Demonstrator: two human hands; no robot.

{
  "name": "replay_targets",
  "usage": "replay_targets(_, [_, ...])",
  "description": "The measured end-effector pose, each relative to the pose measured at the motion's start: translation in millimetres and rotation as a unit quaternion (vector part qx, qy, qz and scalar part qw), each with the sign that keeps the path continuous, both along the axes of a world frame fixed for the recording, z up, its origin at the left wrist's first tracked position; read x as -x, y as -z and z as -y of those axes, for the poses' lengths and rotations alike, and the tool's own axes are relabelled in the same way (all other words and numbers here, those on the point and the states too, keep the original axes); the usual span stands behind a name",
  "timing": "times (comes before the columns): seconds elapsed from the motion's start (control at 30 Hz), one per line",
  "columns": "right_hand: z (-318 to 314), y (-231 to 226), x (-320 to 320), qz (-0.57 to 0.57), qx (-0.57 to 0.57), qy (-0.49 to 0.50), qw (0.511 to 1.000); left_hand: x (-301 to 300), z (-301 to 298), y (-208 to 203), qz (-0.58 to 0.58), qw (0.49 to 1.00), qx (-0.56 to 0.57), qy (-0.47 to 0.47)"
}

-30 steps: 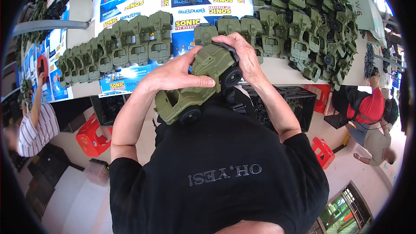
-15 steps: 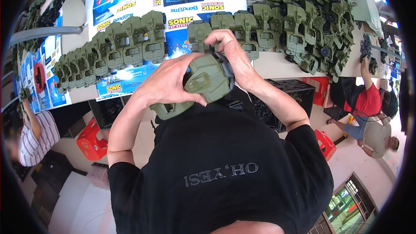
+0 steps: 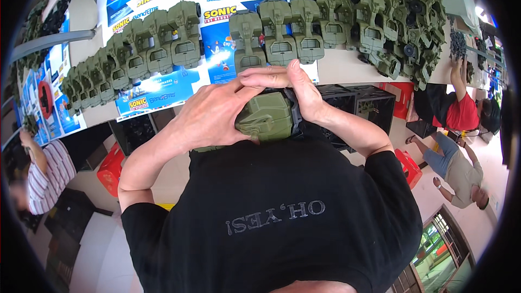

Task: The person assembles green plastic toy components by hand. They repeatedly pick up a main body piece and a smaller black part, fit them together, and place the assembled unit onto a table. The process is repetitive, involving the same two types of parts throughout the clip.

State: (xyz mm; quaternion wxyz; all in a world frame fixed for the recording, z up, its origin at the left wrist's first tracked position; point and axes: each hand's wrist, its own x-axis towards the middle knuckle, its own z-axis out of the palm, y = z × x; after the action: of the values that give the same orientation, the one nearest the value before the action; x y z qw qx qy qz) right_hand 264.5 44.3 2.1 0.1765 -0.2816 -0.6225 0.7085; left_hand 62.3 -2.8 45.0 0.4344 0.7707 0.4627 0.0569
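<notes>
An olive-green toy car body [image 3: 267, 116] is held against the chest, just above a black shirt [image 3: 271, 217], between both hands. The left hand [image 3: 214, 114] is wrapped over its left side, the palm flat on the plastic and the fingers curled around the top. The right hand [image 3: 296, 89] is closed on the right end, with the fingers laid across the top edge and touching those of the left hand (how the thumb sits cannot be told). Only a part of the body is seen between the two hands.

Beyond it, a table [image 3: 347, 68] is covered with blue and white printed sheets [image 3: 217, 49]. On these, rows of like green bodies [image 3: 277, 38] are set side by side, and a looser heap [image 3: 401, 16] is piled at the right end. Black crates [image 3: 363, 103] and red stools [image 3: 407, 165] are seen under the table. A person in a striped shirt [image 3: 46, 176] is at the far left, and two others [image 3: 461, 130] are at the right
</notes>
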Motion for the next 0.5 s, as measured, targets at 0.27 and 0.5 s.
replay_targets(0.27, [16.9, 8.1, -2.1, -0.078, -0.102, 0.045, 0.991, -5.0, 1.1, -8.0, -0.017, 0.998, -0.013, 0.056])
replay_targets(0.5, [29.8, 9.6, 1.5, -0.130, -0.228, 0.059, 0.963, -3.9, 21.0, -1.5, -0.028, 0.989, -0.102, 0.099])
